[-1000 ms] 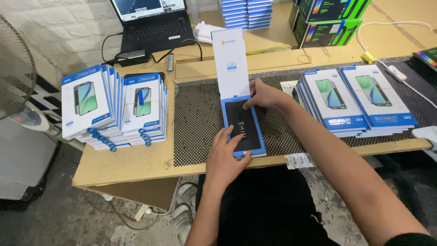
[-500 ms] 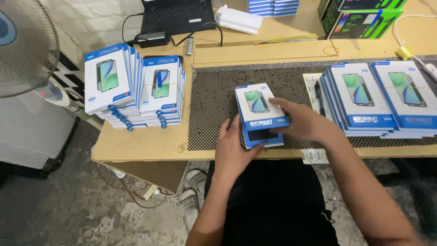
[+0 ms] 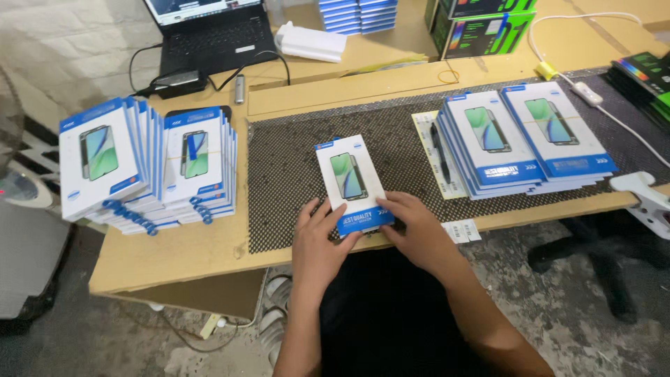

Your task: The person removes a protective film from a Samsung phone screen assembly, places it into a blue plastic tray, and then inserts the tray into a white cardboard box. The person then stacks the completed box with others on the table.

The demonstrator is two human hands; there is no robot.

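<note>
A tan wooden surface (image 3: 174, 255) is seen from above, its near edge running just in front of the person's body. Most of its middle is covered by a black perforated mat (image 3: 293, 174), whose near edge lies almost flush with the surface's edge.

At the far left, two leaning stacks of white and blue phone-case boxes (image 3: 150, 167) are set on bare wood, reaching close to the left rim. At the right, two fanned piles of the same boxes (image 3: 523, 139) are spread over the mat. Between these groups a broad stretch of mat is left open. At the far edge, a black laptop (image 3: 209, 31) is placed, with a white cable (image 3: 593, 98) trailing along the right side.

A single white and blue phone-case box (image 3: 351, 183) lies flat on the mat, near its front edge. Its lower left side is touched by the left hand (image 3: 317, 241), fingers spread and flat. Its lower right corner is covered by the right hand (image 3: 415, 227), fingers bent over the blue band. The box is held between both hands.
</note>
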